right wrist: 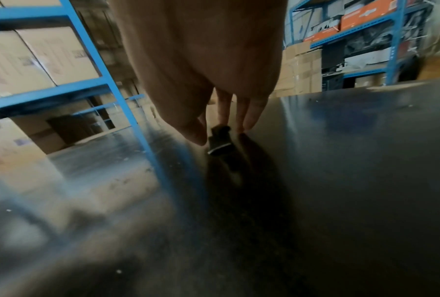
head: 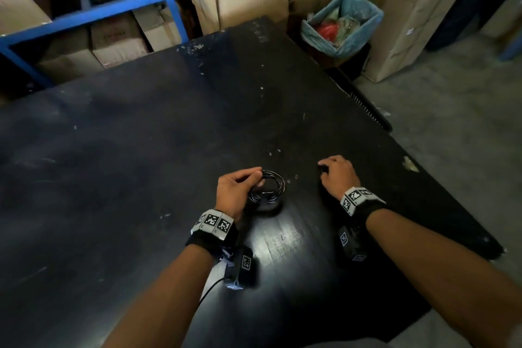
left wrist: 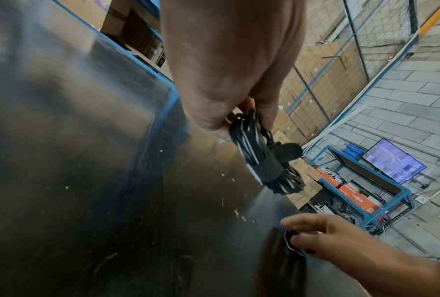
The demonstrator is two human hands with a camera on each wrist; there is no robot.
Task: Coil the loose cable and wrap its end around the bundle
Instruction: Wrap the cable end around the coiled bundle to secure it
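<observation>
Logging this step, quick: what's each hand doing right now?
Left hand: grips the coiled cable.
Right hand: fingers on a small dark strap piece.

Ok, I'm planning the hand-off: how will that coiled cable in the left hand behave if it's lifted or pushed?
Probably holds its shape: a strap binds the coiled cable, so loops shouldn't spill. Likely light, since the left hand pinches it with fingertips alone. Lying flat on the table, it would more likely slide than roll.
</observation>
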